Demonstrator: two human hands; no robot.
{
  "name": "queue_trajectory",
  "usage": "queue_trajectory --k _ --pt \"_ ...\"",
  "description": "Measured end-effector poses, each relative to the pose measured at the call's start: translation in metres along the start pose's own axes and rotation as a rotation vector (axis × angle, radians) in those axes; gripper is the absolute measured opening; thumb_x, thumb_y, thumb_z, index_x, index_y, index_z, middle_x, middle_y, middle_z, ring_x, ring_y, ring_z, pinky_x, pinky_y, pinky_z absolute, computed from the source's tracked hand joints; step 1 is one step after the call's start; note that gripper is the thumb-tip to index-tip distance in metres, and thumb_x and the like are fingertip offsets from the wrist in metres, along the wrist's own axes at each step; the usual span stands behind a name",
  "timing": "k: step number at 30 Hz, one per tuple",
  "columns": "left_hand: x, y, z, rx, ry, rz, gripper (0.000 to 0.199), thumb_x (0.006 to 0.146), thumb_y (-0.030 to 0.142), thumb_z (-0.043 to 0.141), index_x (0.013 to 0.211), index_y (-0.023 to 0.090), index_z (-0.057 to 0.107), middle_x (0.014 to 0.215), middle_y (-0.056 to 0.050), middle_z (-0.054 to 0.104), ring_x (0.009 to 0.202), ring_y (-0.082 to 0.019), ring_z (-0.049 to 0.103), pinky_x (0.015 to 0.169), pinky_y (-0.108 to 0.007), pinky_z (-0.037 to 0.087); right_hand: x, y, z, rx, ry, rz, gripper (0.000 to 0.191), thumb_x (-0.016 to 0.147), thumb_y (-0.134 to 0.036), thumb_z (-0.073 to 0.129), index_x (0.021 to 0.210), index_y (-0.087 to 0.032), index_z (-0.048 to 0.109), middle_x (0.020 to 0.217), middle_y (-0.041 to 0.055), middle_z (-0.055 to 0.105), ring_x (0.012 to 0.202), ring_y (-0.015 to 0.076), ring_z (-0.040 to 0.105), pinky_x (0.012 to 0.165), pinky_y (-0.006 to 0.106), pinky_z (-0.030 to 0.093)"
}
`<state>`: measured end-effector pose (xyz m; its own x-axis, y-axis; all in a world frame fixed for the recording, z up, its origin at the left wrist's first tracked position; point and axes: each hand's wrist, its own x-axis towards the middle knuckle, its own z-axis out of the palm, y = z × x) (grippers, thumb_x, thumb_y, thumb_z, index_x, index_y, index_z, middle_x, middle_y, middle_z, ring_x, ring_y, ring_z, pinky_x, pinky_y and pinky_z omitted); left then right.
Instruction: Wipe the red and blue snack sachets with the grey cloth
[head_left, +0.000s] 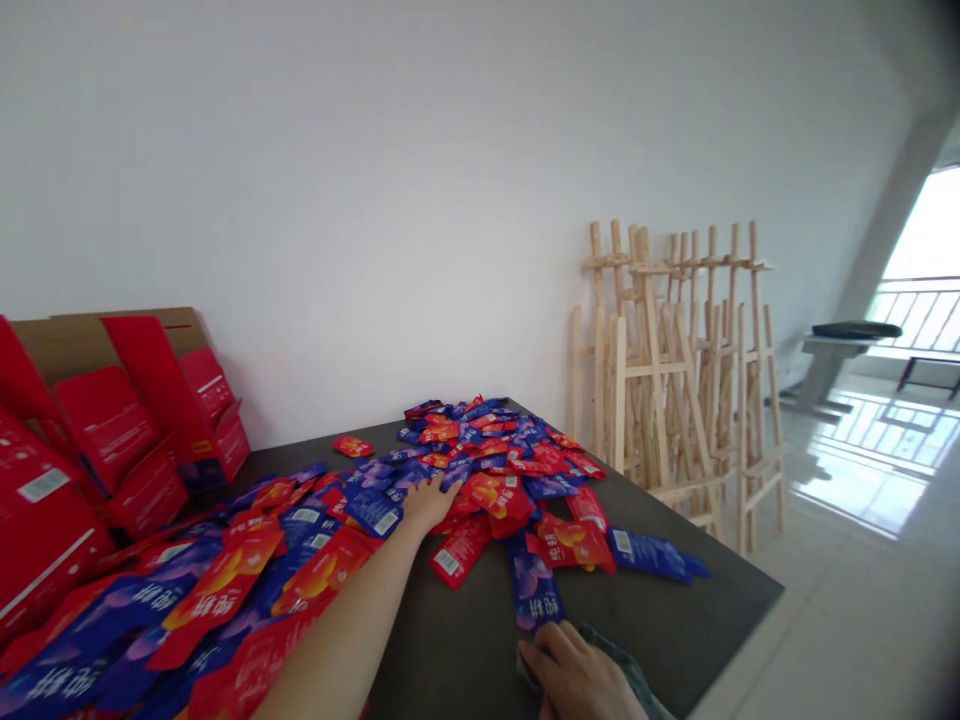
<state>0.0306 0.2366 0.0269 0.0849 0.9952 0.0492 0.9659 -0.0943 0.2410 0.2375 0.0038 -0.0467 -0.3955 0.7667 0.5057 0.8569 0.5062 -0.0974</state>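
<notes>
A heap of red and blue foil sachets [480, 470] covers the dark table top [465, 640], and a thicker spread of them [210, 600] lies at the left. My left hand [431, 505] rests flat on the sachets, fingers pointing away. At the near edge, my right hand [574, 680] sits just below the end of a blue sachet [534, 590]. A grey-blue cloth [611, 650] lies under and beside that hand, and its fingers partly hide what they touch. One red sachet [352, 446] lies alone behind the heap.
Open red cardboard boxes [105, 420] stand at the table's left end against a white wall. Several wooden easels [675, 380] lean at the right, beyond the table's far corner. A tiled floor [862, 580] runs toward a railed window [922, 290].
</notes>
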Motion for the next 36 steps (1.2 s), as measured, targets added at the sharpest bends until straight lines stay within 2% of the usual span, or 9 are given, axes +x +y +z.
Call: queue_trajectory --k 8,13,16,19,23,25,29,32,36 --pt "-0.045 0.019 0.024 -0.066 -0.062 -0.023 0.07 0.089 0.063 0.022 0.146 0.021 0.027 0.15 -0.013 0.033 0.137 -0.034 0.029 0.108 -0.047 0.024 0.009 -0.018 -0.03 0.075 -0.148 0.12 0.042 0.067 -0.01 0.053 0.106 -0.025 0.063 0.097 0.0014 0.062 0.089 0.0176 0.058 0.071 0.024 0.046" --pt "-0.075 0.043 0.026 -0.129 -0.091 -0.073 0.071 0.093 0.054 0.021 0.147 0.008 0.021 0.152 -0.023 0.022 0.139 -0.038 0.023 0.107 -0.053 0.023 0.014 -0.026 -0.043 0.093 -0.235 0.179 0.044 0.069 -0.009 0.049 0.107 -0.024 0.064 0.1 0.0033 0.061 0.094 0.0193 0.056 0.077 0.027 0.045" --pt "-0.084 0.044 0.014 -0.149 -0.103 0.018 0.059 0.094 0.04 0.023 0.143 0.007 0.029 0.149 -0.019 0.033 0.137 -0.028 0.03 0.109 -0.041 0.028 0.015 -0.026 -0.046 0.11 -0.261 0.185 0.04 0.071 -0.01 0.048 0.105 -0.024 0.064 0.101 0.0034 0.06 0.094 0.0192 0.055 0.079 0.027 0.044" --pt "-0.089 0.022 -0.008 -0.117 -0.093 0.148 0.051 0.088 0.022 0.032 0.138 0.013 0.041 0.144 -0.011 0.043 0.132 -0.017 0.039 0.108 -0.028 0.029 0.015 -0.025 -0.047 0.139 -0.258 0.185 0.039 0.072 -0.01 0.047 0.105 -0.024 0.063 0.102 0.003 0.06 0.095 0.0188 0.055 0.08 0.027 0.042" --pt "-0.099 -0.021 -0.033 0.039 -0.095 0.253 0.061 0.067 0.008 0.048 0.128 0.012 0.053 0.136 -0.015 0.051 0.131 -0.026 0.04 0.111 -0.041 0.025 0.014 -0.025 -0.046 0.163 -0.231 0.193 0.039 0.071 -0.01 0.047 0.104 -0.025 0.063 0.102 0.0017 0.059 0.095 0.0184 0.053 0.08 0.028 0.041" --pt "-0.104 -0.031 -0.037 0.119 -0.102 0.316 0.061 0.061 0.007 0.052 0.122 0.011 0.058 0.132 -0.017 0.055 0.131 -0.031 0.04 0.111 -0.048 0.023 0.015 -0.026 -0.046 0.157 -0.223 0.197 0.04 0.071 -0.009 0.047 0.104 -0.026 0.062 0.101 0.0016 0.059 0.095 0.0184 0.053 0.079 0.028 0.04" --pt "-0.107 -0.024 -0.04 0.229 -0.061 0.453 0.037 0.068 0.006 0.05 0.1 0.011 0.068 0.107 -0.017 0.067 0.118 -0.028 0.052 0.112 -0.044 0.02 0.016 -0.027 -0.047 0.148 -0.215 0.196 0.036 0.074 -0.009 0.047 0.102 -0.026 0.062 0.1 0.0013 0.058 0.094 0.0179 0.052 0.079 0.027 0.039" --pt "-0.107 -0.016 -0.05 0.281 -0.016 0.496 0.023 0.075 0.01 0.05 0.086 0.013 0.069 0.093 -0.015 0.07 0.101 -0.026 0.06 0.107 -0.041 0.029 0.015 -0.029 -0.048 0.143 -0.204 0.198 0.035 0.074 -0.009 0.047 0.101 -0.026 0.063 0.098 0.0011 0.058 0.093 0.0176 0.052 0.078 0.027 0.039" --pt "-0.12 -0.013 -0.062 0.324 0.042 0.489 0.025 0.084 0.013 0.041 0.09 0.014 0.066 0.089 -0.014 0.069 0.089 -0.025 0.064 0.091 -0.039 0.043 0.015 -0.03 -0.048 0.134 -0.196 0.204 0.034 0.074 -0.011 0.048 0.101 -0.026 0.062 0.099 0.0009 0.058 0.092 0.0179 0.052 0.077 0.027 0.039"
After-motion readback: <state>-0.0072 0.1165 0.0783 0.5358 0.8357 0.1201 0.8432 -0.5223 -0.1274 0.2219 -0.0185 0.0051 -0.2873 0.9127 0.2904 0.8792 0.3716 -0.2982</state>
